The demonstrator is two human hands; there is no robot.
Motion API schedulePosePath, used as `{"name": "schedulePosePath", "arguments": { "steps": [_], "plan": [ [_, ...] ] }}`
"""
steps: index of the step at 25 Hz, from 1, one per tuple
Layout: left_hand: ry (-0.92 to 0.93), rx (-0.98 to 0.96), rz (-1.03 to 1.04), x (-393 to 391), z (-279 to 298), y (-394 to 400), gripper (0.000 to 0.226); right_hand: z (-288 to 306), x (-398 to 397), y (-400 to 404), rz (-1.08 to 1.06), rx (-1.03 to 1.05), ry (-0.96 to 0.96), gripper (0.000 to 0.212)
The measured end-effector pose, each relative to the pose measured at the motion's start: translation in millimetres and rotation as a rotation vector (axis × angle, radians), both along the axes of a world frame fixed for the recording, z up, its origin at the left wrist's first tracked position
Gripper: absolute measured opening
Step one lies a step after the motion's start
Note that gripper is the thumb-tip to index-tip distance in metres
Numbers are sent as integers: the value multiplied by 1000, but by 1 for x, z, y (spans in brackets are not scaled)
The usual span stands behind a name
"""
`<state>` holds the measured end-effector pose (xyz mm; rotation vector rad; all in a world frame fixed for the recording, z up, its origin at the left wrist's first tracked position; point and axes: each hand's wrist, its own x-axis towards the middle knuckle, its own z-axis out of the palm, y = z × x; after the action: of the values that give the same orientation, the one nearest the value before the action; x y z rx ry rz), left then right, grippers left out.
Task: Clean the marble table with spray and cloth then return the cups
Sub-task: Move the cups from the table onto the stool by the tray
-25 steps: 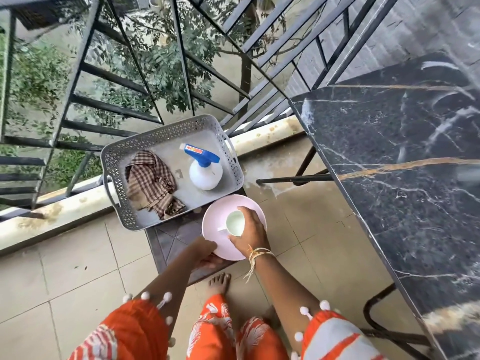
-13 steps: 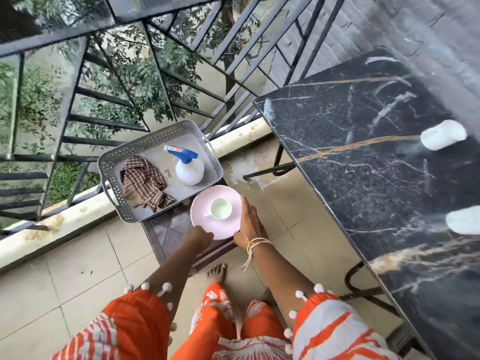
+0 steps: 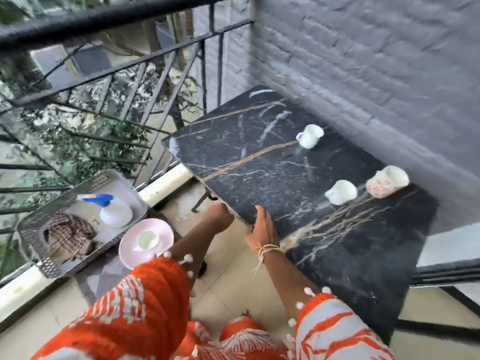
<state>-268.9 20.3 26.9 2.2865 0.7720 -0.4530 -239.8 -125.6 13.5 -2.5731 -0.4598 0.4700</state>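
1. The black marble worktop [image 3: 259, 162] stands against the grey brick wall [image 3: 376, 61], next to the balcony railing [image 3: 155, 81]
2. Three cups are on the worktop near the wall: a white cup [image 3: 310, 135] at the far side, a second white cup [image 3: 340, 192] closer, and a patterned cup [image 3: 387, 181] just beside the second one
3. The right hand [image 3: 262, 229] is at the near edge of the worktop; its grip is spread, the fingers straight, and it holds nothing
4. The left hand [image 3: 220, 216] is just beside that edge, lower; the picture is blurred there, so I cannot tell how its grip stands
5. A grey tray [image 3: 31, 229] sits on a low stand to the left, and in it are the spray bottle [image 3: 114, 210] with a blue head and the checked cloth [image 3: 68, 236]
6. A pink saucer [image 3: 166, 235] with a small cup [image 3: 148, 239] on it rests beside the tray, touching its corner
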Motion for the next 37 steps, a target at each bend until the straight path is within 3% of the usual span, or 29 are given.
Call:
{"name": "schedulePosePath", "arguments": {
  "steps": [5, 11, 17, 21, 23, 26, 28, 34, 37],
  "plan": [
    [-50, -25, -119, 67, 25, -78, 24, 14, 63, -93, -202, -44, -51, 63],
    [-125, -125, -131, 128, 34, -117, 16, 19, 119, -149, -505, 86, -40, 59],
    [-241, -328, 42, 236, 24, -108, 23, 15, 187, -173, -716, 194, -9, 90],
    [-186, -448, 165, 324, 12, -87, 7, 3, 230, -184, -685, 195, 129, 105],
    [-160, -510, 231, 367, 3, -80, 15, -3, 245, -186, -652, 165, 150, 96],
    [-131, -547, 284, 409, -10, -75, 57, -3, 251, -187, -658, 191, 123, 75],
    [-100, -579, 290, 431, -21, -74, 68, -2, 255, -184, -664, 205, 99, 70],
    [31, -327, 158, 462, -61, -64, 66, -8, 265, -168, -795, 247, 55, 69],
    [10, -440, 170, 455, -46, -69, 51, -10, 265, -165, -828, 255, 51, 70]
  ]
}}
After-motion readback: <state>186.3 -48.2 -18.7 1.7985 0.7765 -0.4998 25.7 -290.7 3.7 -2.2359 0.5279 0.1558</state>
